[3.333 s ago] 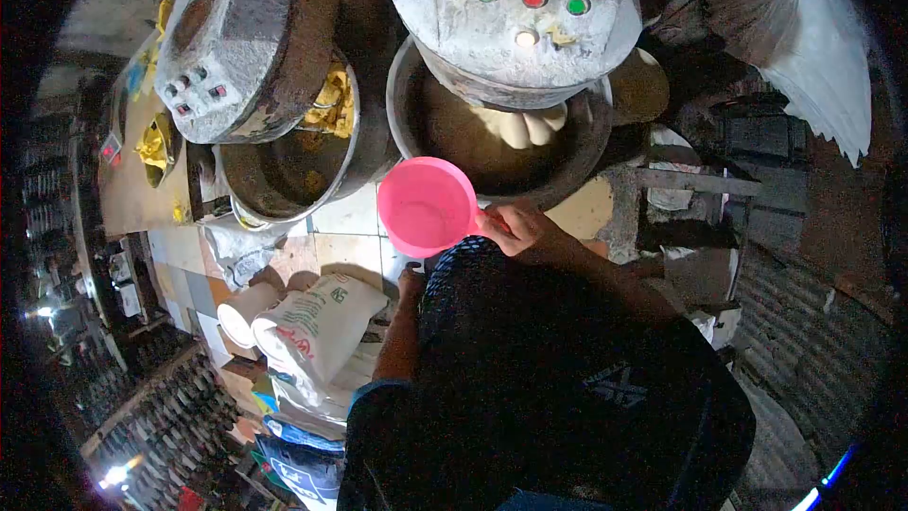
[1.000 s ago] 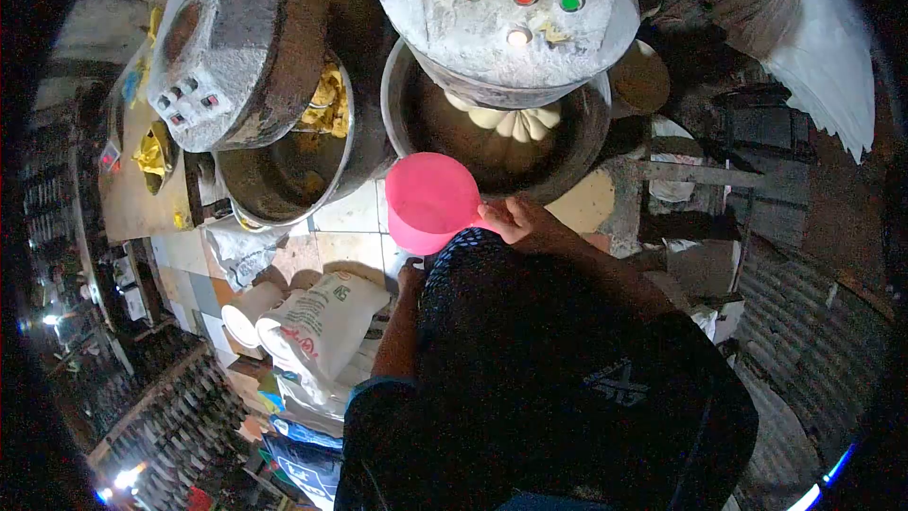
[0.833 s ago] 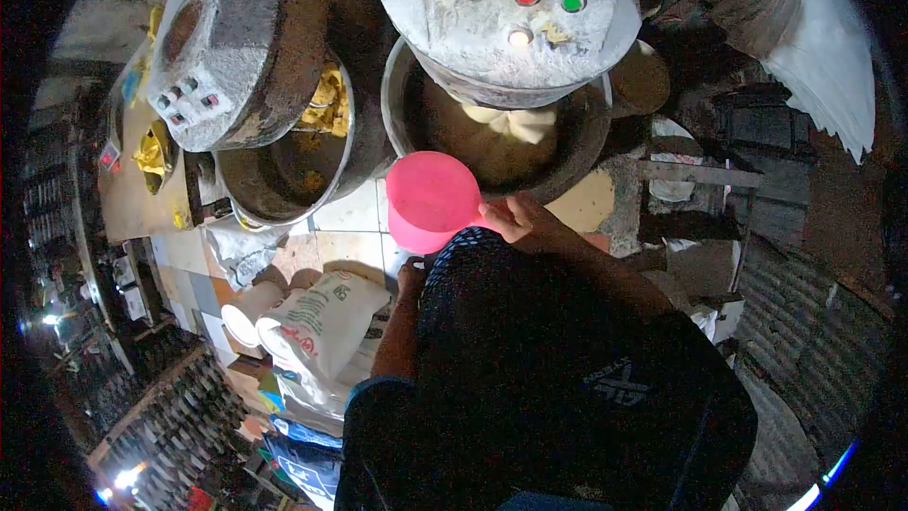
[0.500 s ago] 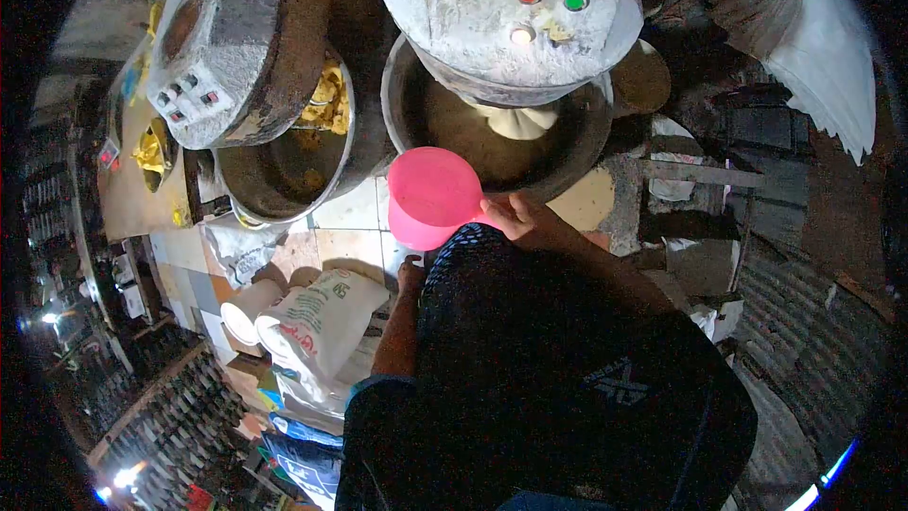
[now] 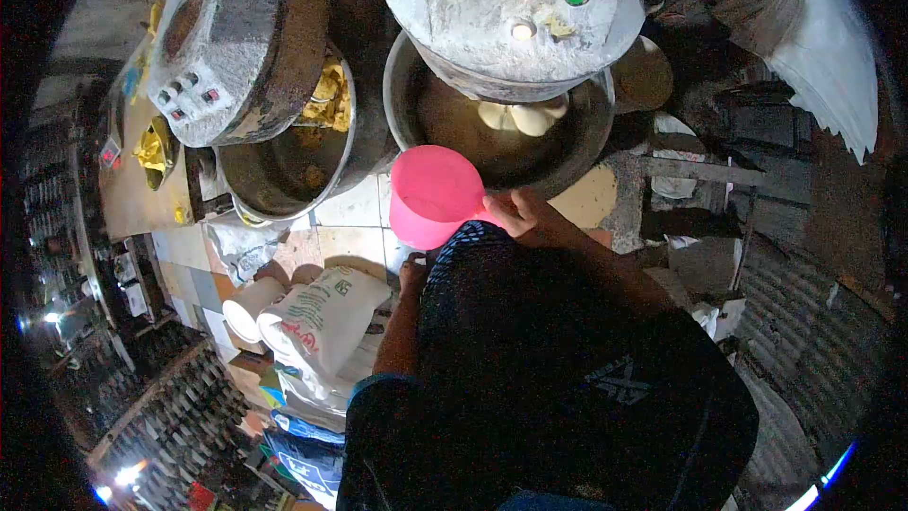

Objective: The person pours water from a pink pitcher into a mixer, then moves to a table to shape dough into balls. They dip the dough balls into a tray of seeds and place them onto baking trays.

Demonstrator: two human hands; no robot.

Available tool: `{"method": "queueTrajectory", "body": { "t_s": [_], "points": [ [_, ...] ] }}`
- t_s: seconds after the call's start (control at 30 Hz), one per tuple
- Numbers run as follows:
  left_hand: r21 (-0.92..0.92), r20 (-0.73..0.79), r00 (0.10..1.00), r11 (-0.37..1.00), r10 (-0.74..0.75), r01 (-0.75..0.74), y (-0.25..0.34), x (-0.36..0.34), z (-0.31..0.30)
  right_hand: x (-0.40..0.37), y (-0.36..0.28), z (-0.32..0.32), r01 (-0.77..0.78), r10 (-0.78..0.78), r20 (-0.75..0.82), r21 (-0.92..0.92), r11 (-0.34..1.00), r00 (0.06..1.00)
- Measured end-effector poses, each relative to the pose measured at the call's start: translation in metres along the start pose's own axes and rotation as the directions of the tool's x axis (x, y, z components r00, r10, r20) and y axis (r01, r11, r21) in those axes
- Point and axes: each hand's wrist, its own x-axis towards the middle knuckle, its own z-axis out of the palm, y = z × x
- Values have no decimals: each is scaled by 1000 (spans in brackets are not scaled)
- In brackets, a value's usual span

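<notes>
Angling inward, right hand [image 5: 514,215] grasping the pink dipper [image 5: 435,193] by its handle [image 5: 480,215], left hand [image 5: 412,274] nearby, finger state unclear.

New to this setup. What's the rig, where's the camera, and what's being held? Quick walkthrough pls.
There's no robot here: a person works with two bare hands. The only camera is worn on their head, looking forward and down, so their dark shirt fills the lower part of the view.

The right hand holds a pink dipper; its contents are hard to make out. The left hand is lower, near the dipper's underside; whether it grips anything isn't clear.

Ahead, a large machine overhangs a bowl with a pale, dough-like mass. To its left, a second machine overhangs another bowl with yellow stuff. A white sack and white bucket sit at lower left.
</notes>
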Motion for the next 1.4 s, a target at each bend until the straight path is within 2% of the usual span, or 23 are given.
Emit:
{"method": "queueTrajectory", "body": {
  "t_s": [0.07, 0.13, 0.17, 0.33, 0.43, 0.5, 0.53, 0.6, 0.63, 0.7, 0.77, 0.83, 0.87, 0.9, 1.03, 1.07, 1.1, 1.13, 1.17, 1.2, 1.23, 1.3, 1.4],
  "points": [
    [149, -89, 992, 984, -86, 99, 36, -11, -11, -2, 5, 8, 110, -113, -23, -82, 991, 993],
    [50, -66, 994, 995, -86, 89, 37, -12, -16, -4, 5, 10, 218, -227, -38, -164, 962, 973],
    [-51, -43, 996, 996, -82, 79, 36, -13, -18, -5, 6, 9, 165, -165, 12, -115, 980, 986],
    [-38, -121, 989, 996, -83, 79, -8, -1, 10, -1, -3, -1, 27, -12, 149, -96, 995, 989],
    [12, -144, 982, 992, -119, 122, 20, -8, -1, -1, 25, 20, 94, -98, 105, 42, 995, 990],
    [94, -151, 976, 981, -154, 169, 26, -7, -3, -1, 50, 39, -74, 72, -73, -31, 997, 995],
    [-13, -118, 970, 977, -213, 213, -2, 4, 8, 0, 32, 27, -74, 72, -74, -32, 997, 995],
    [-119, -76, 961, 959, -268, 258, -4, 7, 10, 3, -27, -14, -14, 17, 105, -38, 999, 994],
    [-102, -42, 951, 948, -307, 301, 20, -2, -3, 3, -16, -7, -14, 19, 105, -39, 999, 994],
    [-84, -7, 938, 935, -346, 344, 35, -7, -11, 6, -1, 7, -63, 53, 66, 154, 986, 996],
    [-94, 19, 968, 963, -251, 251, 30, -9, -13, 5, -6, 7, -140, 128, 67, 223, 965, 989],
    [-116, 24, 952, 945, -305, 306, 29, -6, -11, 5, -22, -5, -215, 202, 74, 292, 932, 977],
    [-139, 29, 934, 924, -356, 356, 28, -5, -9, 3, -25, -14, -54, 48, 163, 28, 998, 985],
    [-138, 30, 934, 924, -356, 357, 22, -3, -6, 2, -25, -19, 142, -76, 286, -218, 965, 955],
    [-180, 0, 944, 928, -331, 325, -14, 7, 8, -1, -2, -7, 28, 3, 218, -140, 990, 976],
    [-217, 19, 942, 919, -334, 330, -20, 9, 11, -2, 1, -7, 348, -290, 194, -576, 740, 937],
    [-215, 19, 942, 919, -335, 331, -21, 11, 13, -3, 5, -6, 476, -524, 306, -849, 227, 795],
    [-130, 11, 940, 932, -341, 339, -23, 13, 14, 0, 10, -2, 476, -524, 304, -849, 229, 795],
    [-44, 2, 938, 937, -346, 346, -24, 15, 16, 4, 14, 2, 370, -275, 248, -576, 729, 929],
    [-42, 2, 938, 937, -346, 346, -8, 8, 8, 6, 17, 4, 53, 2, 319, -165, 985, 948],
    [39, -30, 967, 966, -254, 255, 22, -5, -6, 4, 10, 0, 52, 3, 318, -164, 985, 948],
    [122, -51, 986, 979, -158, 163, 44, -12, -18, 3, -11, -13, 468, -425, 215, -554, 689, 879],
    [-16, -27, 987, 987, -161, 160, 11, -2, -2, 2, 8, -1, 416, -356, 219, -546, 727, 909]
  ]
}}
